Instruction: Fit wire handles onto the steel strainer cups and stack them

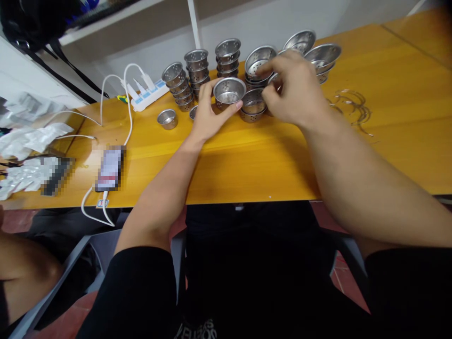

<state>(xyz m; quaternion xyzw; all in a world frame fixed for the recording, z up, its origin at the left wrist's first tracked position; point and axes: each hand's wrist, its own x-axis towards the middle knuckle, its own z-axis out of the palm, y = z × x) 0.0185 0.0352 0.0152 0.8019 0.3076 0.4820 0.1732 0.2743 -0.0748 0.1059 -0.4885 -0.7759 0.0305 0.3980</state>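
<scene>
The left grip (207, 114) holds a metal cup (229, 92) mouth-up, axis near-vertical.

The person wore a black shirt (261, 296) with short sleeves (136, 282) ending near the elbows and pale lettering (197, 330), partly cut off, on its front. Left hand (208, 115), right hand (296, 92) and forearms (165, 188) were bare.

Stacks of strainer cups (196, 73) line the back of the table (247, 165), with a lone strainer cup (167, 119) before the leftmost stack. A power strip (150, 98) lies left of them; a phone (110, 168) lies before it, plastic bags (31, 178) farther left. Curved strands (365, 110) lie right of the stacks.
</scene>
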